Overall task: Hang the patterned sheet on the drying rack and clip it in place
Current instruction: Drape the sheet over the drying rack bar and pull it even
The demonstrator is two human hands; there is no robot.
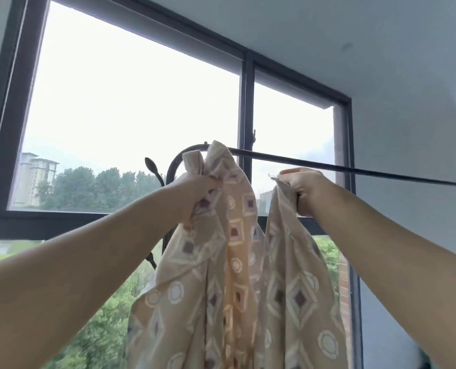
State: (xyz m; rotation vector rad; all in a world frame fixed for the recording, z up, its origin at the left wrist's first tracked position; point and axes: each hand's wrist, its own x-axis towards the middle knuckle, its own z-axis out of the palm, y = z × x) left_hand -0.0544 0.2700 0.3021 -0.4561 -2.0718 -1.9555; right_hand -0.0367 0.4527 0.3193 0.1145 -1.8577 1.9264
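A beige patterned sheet [237, 275] with diamond and circle motifs hangs bunched in front of the window. My left hand [197, 193] grips a gathered fold of it near the top, where the cloth reaches the dark rail of the drying rack [328, 166]. My right hand [304, 190] holds another edge of the sheet just below that rail, a little to the right. The rail runs from a curved black end piece [180, 155] at centre to the right wall. No clip is visible.
A large dark-framed window [245, 107] fills the background, with trees and a building outside. A black ornamental post [152, 166] of the rack rises left of the sheet. The white wall [408, 145] stands close on the right.
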